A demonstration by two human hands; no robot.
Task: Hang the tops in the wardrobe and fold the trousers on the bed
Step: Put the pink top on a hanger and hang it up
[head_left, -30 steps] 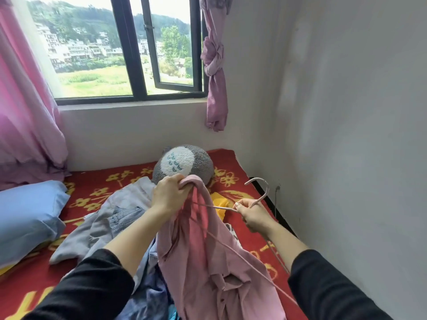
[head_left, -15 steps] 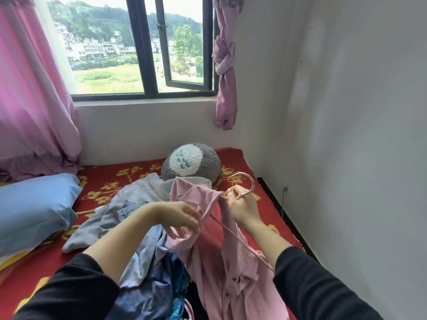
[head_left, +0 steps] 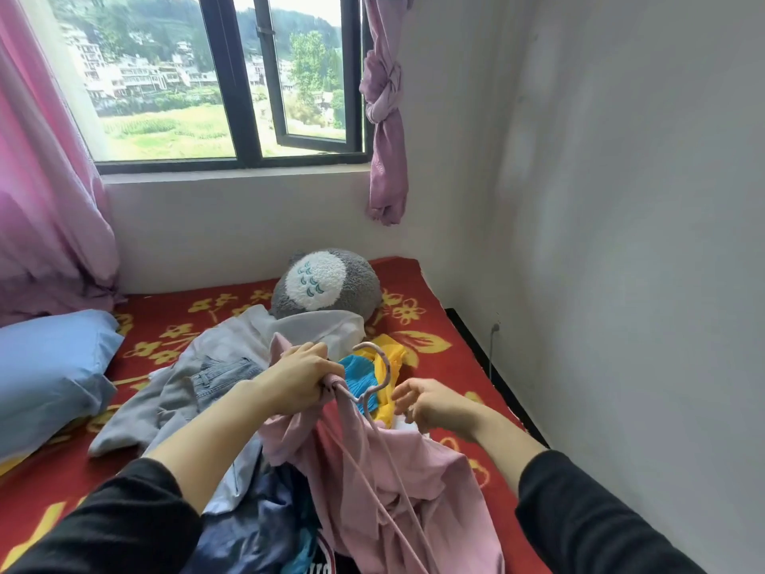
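1. Under our left hand (head_left: 300, 381), clenched round a bunched shoulder of the pink top (head_left: 397, 470) and, as far as we can tell, one end of the hanger (head_left: 387, 368) inside it, the rest of the top trails toward us over the clothes heaped on the bed (head_left: 434, 325).
2. Just right of that grip the hanger's hook stands free. Its long axis runs from the grip down and toward us through the cloth.
3. Our right hand (head_left: 430, 403) hovers just right of the hook, fingers loose and spread, holding nothing. It is the nearer hand to the hook, so we judge it should seat the other shoulder next.
4. Farther out from the grip lie jeans (head_left: 225, 377) to the left, a yellow-and-blue garment (head_left: 358, 377) behind the hook, a plush toy (head_left: 327, 283) beyond, and a blue pillow (head_left: 49, 366) far left.
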